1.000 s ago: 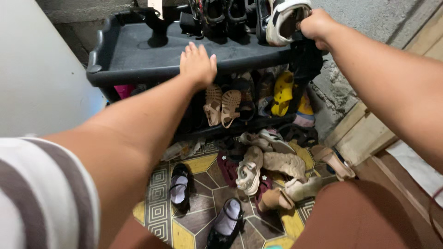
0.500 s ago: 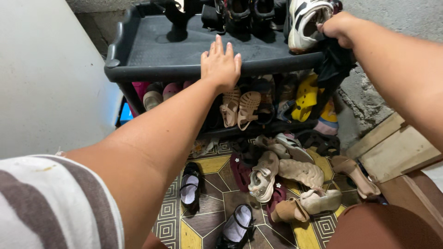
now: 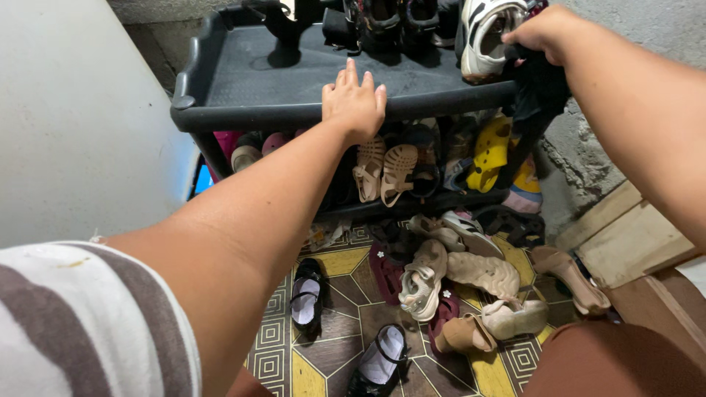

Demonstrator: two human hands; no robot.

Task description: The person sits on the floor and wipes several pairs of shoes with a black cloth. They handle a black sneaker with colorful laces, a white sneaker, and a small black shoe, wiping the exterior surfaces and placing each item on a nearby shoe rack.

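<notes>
A black plastic shoe rack [image 3: 243, 116] stands against a concrete wall. My left hand [image 3: 354, 101] lies flat on the front edge of its top shelf, fingers spread. My right hand [image 3: 542, 31] is closed on a white and black sandal [image 3: 485, 37] at the shelf's right end, above a dark cloth [image 3: 540, 88] that hangs over the corner. Dark shoes [image 3: 382, 18] line the back of the top shelf. On the lower shelf sit tan sandals [image 3: 384, 169] and a yellow clog [image 3: 489, 151].
Loose footwear litters the patterned floor tiles [image 3: 323, 268]: beige shoes [image 3: 441, 268], black shoes with pale insoles [image 3: 307, 298] and a tan heeled sandal [image 3: 570, 276]. A white wall [image 3: 66, 117] rises on the left. Wooden boards [image 3: 625, 235] lie at the right.
The view shifted so the rack sits further right and lower in frame. Both hands kept their places on the shelf edge and on the sandal.
</notes>
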